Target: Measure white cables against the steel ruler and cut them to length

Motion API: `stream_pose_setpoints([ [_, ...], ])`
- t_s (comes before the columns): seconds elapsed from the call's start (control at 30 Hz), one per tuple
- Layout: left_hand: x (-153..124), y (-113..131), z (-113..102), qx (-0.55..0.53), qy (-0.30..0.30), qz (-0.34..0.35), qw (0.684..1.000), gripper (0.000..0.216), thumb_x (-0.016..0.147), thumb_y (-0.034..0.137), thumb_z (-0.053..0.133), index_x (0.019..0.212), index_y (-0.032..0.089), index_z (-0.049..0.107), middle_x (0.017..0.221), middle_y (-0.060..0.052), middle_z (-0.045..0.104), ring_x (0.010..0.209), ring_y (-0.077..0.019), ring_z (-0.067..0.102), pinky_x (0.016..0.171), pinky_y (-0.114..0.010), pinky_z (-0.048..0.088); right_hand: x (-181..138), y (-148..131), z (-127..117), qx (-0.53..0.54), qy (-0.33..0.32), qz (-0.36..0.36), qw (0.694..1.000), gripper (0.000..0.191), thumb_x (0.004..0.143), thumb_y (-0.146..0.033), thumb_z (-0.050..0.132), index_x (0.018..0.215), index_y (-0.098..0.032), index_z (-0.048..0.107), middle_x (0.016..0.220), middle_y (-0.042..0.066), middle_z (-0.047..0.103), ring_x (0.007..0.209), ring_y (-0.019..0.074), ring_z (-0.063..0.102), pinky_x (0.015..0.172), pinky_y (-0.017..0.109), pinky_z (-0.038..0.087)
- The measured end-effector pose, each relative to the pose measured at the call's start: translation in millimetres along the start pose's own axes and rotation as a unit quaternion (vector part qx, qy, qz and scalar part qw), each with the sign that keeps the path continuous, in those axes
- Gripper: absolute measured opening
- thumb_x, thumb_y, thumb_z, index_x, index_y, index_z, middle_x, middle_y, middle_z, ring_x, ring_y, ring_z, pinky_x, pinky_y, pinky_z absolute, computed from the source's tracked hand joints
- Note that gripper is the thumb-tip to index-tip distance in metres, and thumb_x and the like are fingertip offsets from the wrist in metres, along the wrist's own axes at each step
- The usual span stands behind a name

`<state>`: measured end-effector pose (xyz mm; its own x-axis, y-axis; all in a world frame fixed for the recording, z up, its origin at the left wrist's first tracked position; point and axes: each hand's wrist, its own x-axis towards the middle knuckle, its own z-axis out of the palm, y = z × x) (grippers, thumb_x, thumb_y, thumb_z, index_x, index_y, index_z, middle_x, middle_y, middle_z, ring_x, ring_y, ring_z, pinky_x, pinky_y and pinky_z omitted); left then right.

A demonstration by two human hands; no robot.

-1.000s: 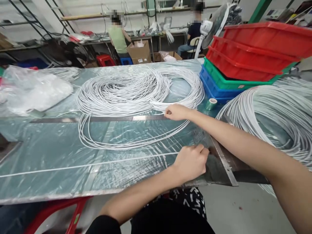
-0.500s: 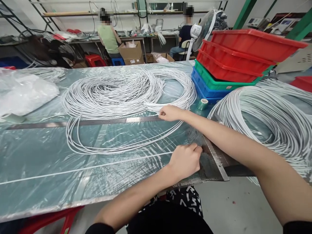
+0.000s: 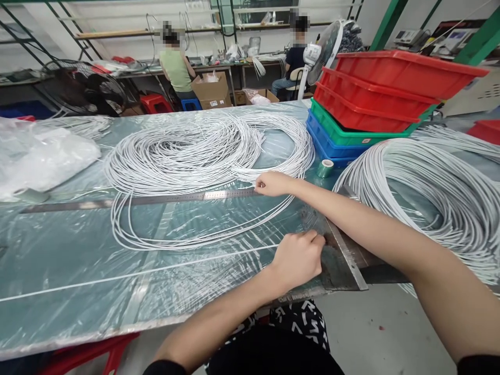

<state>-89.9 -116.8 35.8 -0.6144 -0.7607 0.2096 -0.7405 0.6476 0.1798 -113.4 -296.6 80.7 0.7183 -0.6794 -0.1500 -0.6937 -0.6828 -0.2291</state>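
My right hand reaches across the table and pinches white cable at the near edge of a big loose coil of white cables, right at the end of a long steel ruler. My left hand is closed around a single straight white cable that runs left along the table, beside the metal blade of a cutter at the table's edge. The table is covered in clear plastic film.
A second large coil of white cable lies on the right. Stacked red, green and blue bins stand behind it, with a small tape roll in front. Crumpled plastic bags sit far left. Two people work at benches beyond, near fans.
The view has shifted slightly as my head moved. Both hands hold nearly the same places on the cables.
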Motion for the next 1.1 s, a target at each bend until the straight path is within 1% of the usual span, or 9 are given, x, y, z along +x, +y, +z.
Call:
stream_pose_setpoints([
  [0.27, 0.7, -0.2, 0.4, 0.001, 0.011, 0.0, 1.0, 0.014, 0.084, 0.007, 0.044, 0.081, 0.016, 0.055, 0.078, -0.002, 0.056, 0.066, -0.017, 0.057, 0.049, -0.032, 0.032, -1.0, -1.4, -0.7, 0.006, -0.009, -0.002, 1.0, 0.024, 0.093, -0.03, 0.054, 0.097, -0.015, 0.073, 0.096, 0.007, 0.073, 0.076, 0.0159, 0.061, 0.058, 0.025, 0.032],
  [0.43, 0.4, -0.3, 0.7, 0.0, 0.014, 0.0, 1.0, 0.015, 0.085, 0.008, 0.043, 0.082, 0.016, 0.055, 0.078, -0.002, 0.056, 0.066, -0.0169, 0.058, 0.05, -0.032, 0.033, 1.2, 1.5, 1.6, 0.005, -0.011, -0.004, 1.0, 0.024, 0.093, -0.032, 0.055, 0.096, -0.016, 0.073, 0.095, 0.006, 0.073, 0.076, 0.0159, 0.062, 0.059, 0.024, 0.033],
  [0.6, 0.2, -0.3, 1.8, 0.001, 0.016, 0.0, 1.0, 0.015, 0.086, 0.008, 0.044, 0.082, 0.016, 0.056, 0.078, -0.002, 0.056, 0.067, -0.0173, 0.058, 0.05, -0.032, 0.035, -1.3, -1.3, -0.5, 0.012, -0.025, 0.0, 1.0, 0.025, 0.094, -0.031, 0.054, 0.093, -0.015, 0.073, 0.091, 0.006, 0.073, 0.074, 0.0158, 0.062, 0.059, 0.024, 0.033],
  [0.7, 0.0, -0.4, 1.5, 0.003, 0.013, 0.0, 1.0, 0.014, 0.087, 0.009, 0.044, 0.082, 0.016, 0.056, 0.079, -0.002, 0.056, 0.067, -0.0172, 0.058, 0.05, -0.032, 0.034, -2.4, -3.2, -1.6, 0.014, -0.034, 0.004, 0.999, 0.024, 0.094, -0.03, 0.053, 0.094, -0.015, 0.073, 0.089, 0.007, 0.073, 0.073, 0.0158, 0.062, 0.059, 0.024, 0.034],
  [0.9, 0.2, 0.1, 1.1, 0.001, 0.006, -0.003, 1.0, 0.014, 0.086, 0.008, 0.045, 0.082, 0.015, 0.056, 0.078, -0.002, 0.056, 0.065, -0.016, 0.056, 0.048, -0.031, 0.031, -2.6, -3.9, -2.0, 0.019, -0.039, 0.0, 0.999, 0.025, 0.094, -0.03, 0.054, 0.094, -0.015, 0.073, 0.091, 0.007, 0.073, 0.072, 0.0153, 0.062, 0.059, 0.025, 0.034],
  [1.1, 0.4, 0.1, 0.9, 0.003, 0.005, -0.006, 1.0, 0.014, 0.086, 0.009, 0.045, 0.081, 0.015, 0.056, 0.078, -0.002, 0.056, 0.065, -0.0161, 0.056, 0.049, -0.031, 0.031, -3.5, -4.7, -2.5, 0.017, -0.045, 0.006, 0.999, 0.026, 0.094, -0.031, 0.053, 0.093, -0.015, 0.073, 0.091, 0.006, 0.074, 0.07, 0.0148, 0.061, 0.058, 0.025, 0.033],
])
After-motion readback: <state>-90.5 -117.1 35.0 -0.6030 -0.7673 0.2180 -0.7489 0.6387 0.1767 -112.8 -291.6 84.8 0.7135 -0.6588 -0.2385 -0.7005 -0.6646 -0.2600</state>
